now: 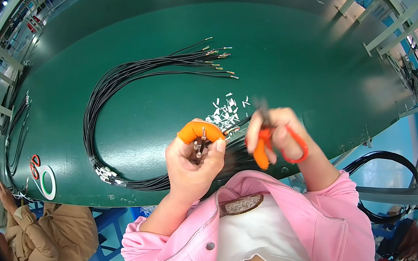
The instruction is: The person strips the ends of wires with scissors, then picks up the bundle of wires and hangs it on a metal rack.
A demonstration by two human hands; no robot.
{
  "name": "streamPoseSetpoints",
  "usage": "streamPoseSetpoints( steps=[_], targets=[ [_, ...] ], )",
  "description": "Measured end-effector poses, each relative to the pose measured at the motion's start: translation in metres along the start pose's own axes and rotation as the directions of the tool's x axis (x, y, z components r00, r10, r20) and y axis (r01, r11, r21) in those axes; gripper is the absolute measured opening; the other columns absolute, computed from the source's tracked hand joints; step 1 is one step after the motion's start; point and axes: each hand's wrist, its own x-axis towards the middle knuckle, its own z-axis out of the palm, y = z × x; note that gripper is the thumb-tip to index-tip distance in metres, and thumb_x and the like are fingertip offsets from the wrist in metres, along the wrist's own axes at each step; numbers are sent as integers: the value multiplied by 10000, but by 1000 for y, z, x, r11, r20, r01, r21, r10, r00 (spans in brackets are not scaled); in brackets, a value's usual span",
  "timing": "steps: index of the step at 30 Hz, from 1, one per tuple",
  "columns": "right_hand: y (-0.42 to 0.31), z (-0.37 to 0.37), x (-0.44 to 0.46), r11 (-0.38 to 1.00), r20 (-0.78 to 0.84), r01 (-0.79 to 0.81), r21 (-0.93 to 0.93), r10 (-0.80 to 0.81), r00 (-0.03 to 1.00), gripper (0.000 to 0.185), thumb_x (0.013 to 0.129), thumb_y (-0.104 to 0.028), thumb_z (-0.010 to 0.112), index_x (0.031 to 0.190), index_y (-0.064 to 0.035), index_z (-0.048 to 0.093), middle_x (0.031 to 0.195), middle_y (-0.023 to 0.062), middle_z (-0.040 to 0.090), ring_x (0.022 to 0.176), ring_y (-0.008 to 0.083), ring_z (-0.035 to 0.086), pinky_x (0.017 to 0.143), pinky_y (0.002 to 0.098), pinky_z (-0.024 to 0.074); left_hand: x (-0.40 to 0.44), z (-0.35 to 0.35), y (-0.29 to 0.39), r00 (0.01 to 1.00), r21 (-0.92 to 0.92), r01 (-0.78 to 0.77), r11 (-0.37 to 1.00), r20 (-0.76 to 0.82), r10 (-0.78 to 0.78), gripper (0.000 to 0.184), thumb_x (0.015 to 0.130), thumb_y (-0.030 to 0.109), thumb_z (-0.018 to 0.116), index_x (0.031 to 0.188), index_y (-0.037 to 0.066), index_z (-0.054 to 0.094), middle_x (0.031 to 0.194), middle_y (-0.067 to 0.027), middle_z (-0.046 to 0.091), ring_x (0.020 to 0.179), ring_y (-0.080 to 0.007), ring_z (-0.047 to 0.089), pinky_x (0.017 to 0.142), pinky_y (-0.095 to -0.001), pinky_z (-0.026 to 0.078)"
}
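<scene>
Head view: scissors [265, 135], long axis fore-and-aft, blades [264, 115] forward.

Cables [87, 116] curve across table [315, 60], bits [227, 112] right of their bend; tape [51, 182] left, scissors [33, 166] just behind it.

cables [88, 125]: black | scissors handles [261, 156]: orange | finger covers [209, 130]: orange | tabletop [165, 112]: green | scraps [226, 115]: white

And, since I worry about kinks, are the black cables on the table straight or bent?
Bent: the black cables curve in a wide U across the green table, opening toward the picture's right.
</scene>
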Motion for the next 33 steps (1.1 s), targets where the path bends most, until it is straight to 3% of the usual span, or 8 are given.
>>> streamPoseSetpoints(
  steps=[3, 6, 7, 12, 17, 19, 26, 33],
  targets=[
    [-7, 2, 7, 984, -261, 171, -55, -179, 949, 212, 756, -102, 662, 902, -33, 525, 809, 48, 541, 667, 68, 509, 606, 204, 425, -1, -1, 0, 996, -8, 63, 998, 60, -63, 65, 772, -23, 546, 821, 12, 523, 741, 12, 487, 580, -10, 395, 500, -155, 310],
    [0, 11, 13, 961, -204, 257, -99, -272, 940, 251, 712, -10, 676, 906, -32, 518, 876, 43, 515, 755, 87, 516, 704, 236, 434, -1, 4, -3, 992, -43, 113, 993, 66, -110, 84, 777, -18, 544, 853, 13, 528, 770, 6, 501, 590, -9, 409, 497, -155, 313],
    [7, 7, 13, 909, -146, 298, -292, -351, 925, 269, 708, 33, 663, 918, -36, 511, 883, 34, 507, 778, 91, 519, 728, 244, 435, 0, 6, -3, 993, -65, 101, 993, 66, -97, 96, 774, -17, 548, 863, 15, 530, 780, 7, 505, 593, -11, 416, 495, -155, 314],
    [11, -7, -1, 973, -302, 78, -217, -143, 943, 235, 711, 25, 657, 888, -48, 522, 864, 31, 530, 821, 107, 518, 756, 266, 432, 18, -6, -9, 994, 121, 106, 987, -21, -104, 153, 752, -3, 585, 896, 24, 541, 842, -2, 521, 579, -15, 428, 485, -165, 321],
    [23, -34, -29, 891, -234, -174, -420, 79, 969, 236, 708, -22, 676, 881, -45, 517, 820, 23, 563, 717, 105, 512, 695, 268, 433, 37, -7, -33, 987, 395, 157, 905, -92, -131, 174, 720, 84, 644, 847, 38, 534, 519, 46, 386, 480, -35, 349, 459, -200, 290],
    [28, -45, -39, 841, -178, -231, -489, 163, 971, 241, 696, -42, 691, 872, -43, 527, 775, 19, 572, 657, 100, 505, 643, 252, 425, 39, -8, -40, 984, 412, 179, 894, -83, -159, 200, 727, 35, 627, 900, 21, 529, 683, 27, 450, 517, -19, 376, 476, -180, 304],
    [13, -52, -21, 793, -390, -173, -584, -87, 917, 213, 702, -69, 682, 859, -37, 542, 745, 20, 564, 641, 91, 498, 620, 238, 420, 38, -6, -41, 990, 294, 142, 945, -36, -138, 282, 753, -13, 571, 1029, 9, 518, 816, 25, 469, 541, -6, 381, 487, -163, 299],
    [8, -29, 24, 807, -274, 31, -589, -235, 933, 253, 715, -77, 681, 919, -32, 539, 816, 41, 580, 663, 108, 524, 629, 244, 441, 40, -5, -41, 976, 323, 219, 921, -76, -205, 197, 733, 65, 620, 916, 10, 572, 743, -2, 458, 486, -48, 344, 468, -237, 310]
  ],
)
